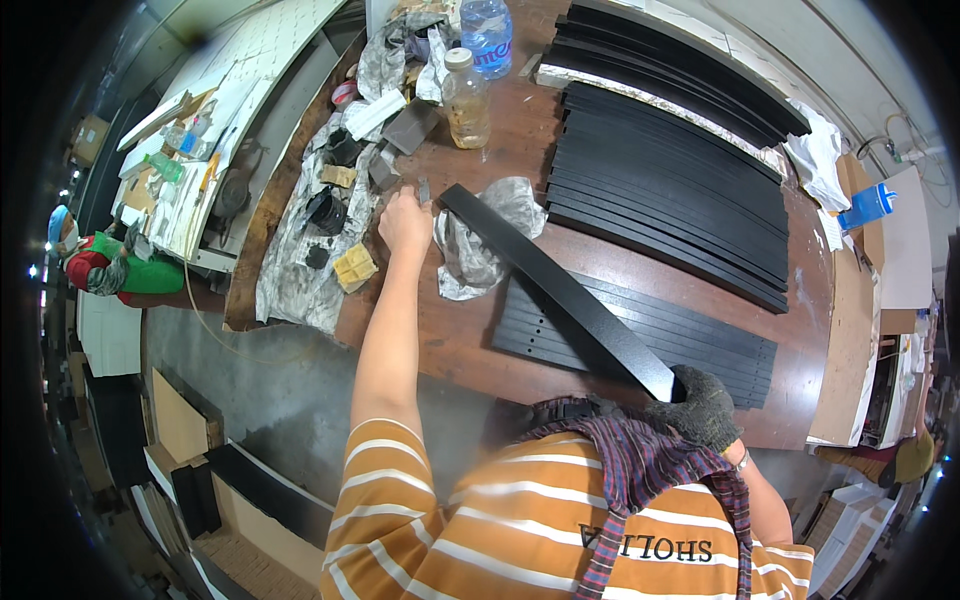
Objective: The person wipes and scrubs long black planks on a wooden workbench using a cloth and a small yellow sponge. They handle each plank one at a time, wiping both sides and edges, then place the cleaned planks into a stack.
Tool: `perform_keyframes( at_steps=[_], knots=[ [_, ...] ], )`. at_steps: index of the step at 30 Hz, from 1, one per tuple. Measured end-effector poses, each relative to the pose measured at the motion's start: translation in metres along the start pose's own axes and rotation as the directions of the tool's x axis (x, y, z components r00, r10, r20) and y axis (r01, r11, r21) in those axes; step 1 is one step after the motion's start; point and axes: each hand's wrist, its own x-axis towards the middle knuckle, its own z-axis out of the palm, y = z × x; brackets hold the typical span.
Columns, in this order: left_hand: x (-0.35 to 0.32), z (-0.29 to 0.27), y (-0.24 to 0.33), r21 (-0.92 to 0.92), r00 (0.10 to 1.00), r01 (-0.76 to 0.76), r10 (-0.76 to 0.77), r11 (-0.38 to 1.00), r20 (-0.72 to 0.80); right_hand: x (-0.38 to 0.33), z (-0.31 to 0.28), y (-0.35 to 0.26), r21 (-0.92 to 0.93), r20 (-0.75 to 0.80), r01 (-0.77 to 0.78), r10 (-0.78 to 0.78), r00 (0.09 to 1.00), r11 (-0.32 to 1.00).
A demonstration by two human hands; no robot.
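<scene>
My right hand [706, 410], in a dark grey knitted glove, is closed round the near end of a long black bar [560, 285]. The bar slants up and left over a row of black slats [725, 365] with small holes at their ends. My bare left hand [405, 222] reaches out over the table with fingers bent together. At its fingertips is a small grey strip [424, 190]; whether the fingers grip it is hard to see. A crumpled stained cloth [487, 240] lies to the right of that hand, partly under the bar's far end.
Stacked black slats [665, 190] fill the table's far right. A stained cloth [295, 270] at left carries black cups [326, 213], a yellow sponge [354, 268] and grey blocks [412, 126]. Two plastic bottles [467, 105] stand behind. Another person [130, 270] is at far left.
</scene>
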Motion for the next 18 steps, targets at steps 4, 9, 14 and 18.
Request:
perform_keyframes(
  at_steps=[4,9,14,18],
  knots=[
    [0.008,0.005,-0.002,0.197,0.995,-0.085,0.073,0.977,0.067,0.004,0.004,-0.002,0.055,0.05,-0.034,0.032,0.998,0.998],
    [0.01,-0.004,-0.019,0.218,0.992,-0.085,0.063,0.972,0.105,0.005,0.007,0.002,0.027,0.086,0.004,-0.006,0.996,1.0],
    [-0.007,-0.016,-0.043,-0.777,0.904,0.423,-0.16,0.466,0.396,0.006,0.007,0.003,0.079,0.108,0.093,-0.101,0.989,0.993],
    [-0.035,-0.028,-0.048,-0.838,0.955,0.295,-0.128,0.458,0.267,0.009,0.001,-0.002,0.075,0.19,0.061,-0.075,0.979,0.995]
  ],
)
